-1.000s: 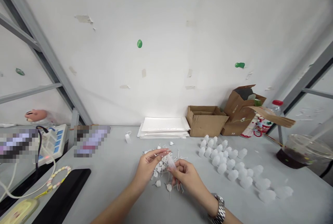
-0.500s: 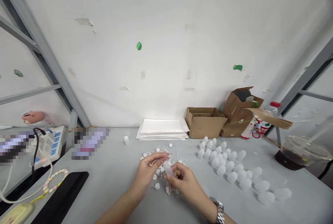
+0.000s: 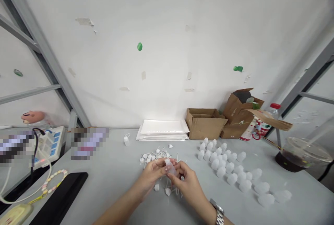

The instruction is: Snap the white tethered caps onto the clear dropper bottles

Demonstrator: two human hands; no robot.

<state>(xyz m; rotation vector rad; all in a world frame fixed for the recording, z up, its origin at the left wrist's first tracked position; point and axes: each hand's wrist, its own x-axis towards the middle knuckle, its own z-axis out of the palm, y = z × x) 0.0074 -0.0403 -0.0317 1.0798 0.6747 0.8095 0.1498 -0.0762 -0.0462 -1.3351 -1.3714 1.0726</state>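
Over the middle of the desk, a small translucent plastic bottle is tilted between my two hands. A white cap shows at its upper end; whether it is fully seated I cannot tell. My left hand pinches around the bottle's capped end with thumb and fingers. My right hand is closed on the bottle's body from the right. Beneath and behind the hands lie several loose white caps with thin loops, partly hidden. One capped bottle stands apart at the back left.
Several uncapped-looking translucent bottles stand in rows at right. A stack of white envelopes, a cardboard box and a paper bag line the wall. A drink cup is far right; a black pad and power strip left.
My left hand has shifted slightly down and right, its fingers now wrapped closer around the bottle's upper end. A white cap now shows there. My right hand still grips the bottle.
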